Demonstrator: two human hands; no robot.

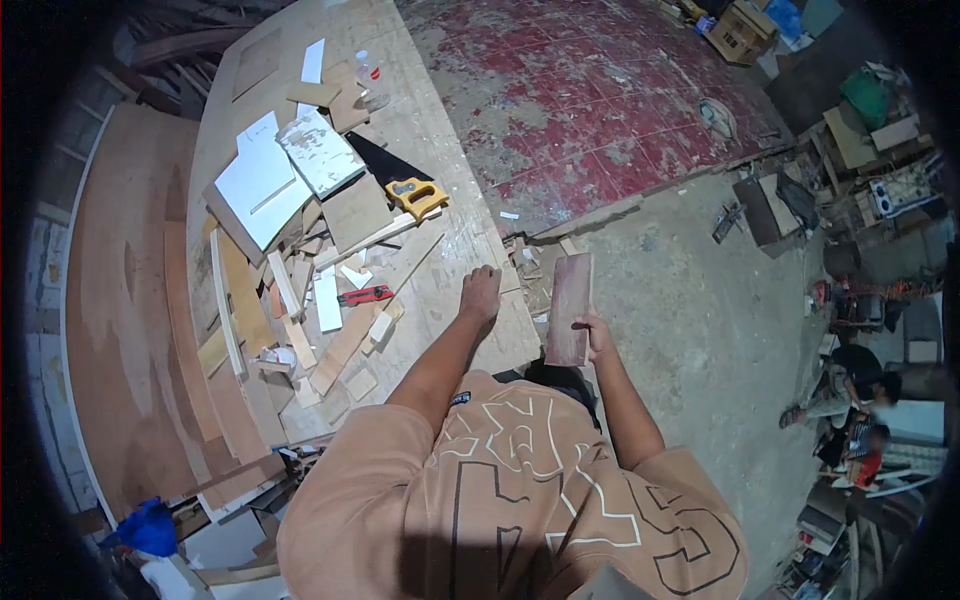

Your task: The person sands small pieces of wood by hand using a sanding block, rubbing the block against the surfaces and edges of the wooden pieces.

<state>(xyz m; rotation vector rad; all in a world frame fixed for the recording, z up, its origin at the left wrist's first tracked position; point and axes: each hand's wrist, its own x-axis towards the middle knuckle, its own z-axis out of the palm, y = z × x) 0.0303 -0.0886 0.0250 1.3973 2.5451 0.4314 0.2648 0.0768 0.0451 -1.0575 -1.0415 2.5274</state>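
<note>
Grasping a flat reddish-brown board (569,308), the right hand (598,337) is full, the left hand (481,295) released.

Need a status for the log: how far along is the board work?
Seemingly done: some cutting, judging by the offcuts on the bench.
In hand: right hand holds a reddish-brown board beside the bench; left hand rests on the bench.
Left: can't tell fully; probably work on the board, with saw and red knife lying unheld.

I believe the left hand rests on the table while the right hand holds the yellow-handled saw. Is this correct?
No: the head view shows the right hand holding a flat wooden board. The left hand does rest on the table.
</note>
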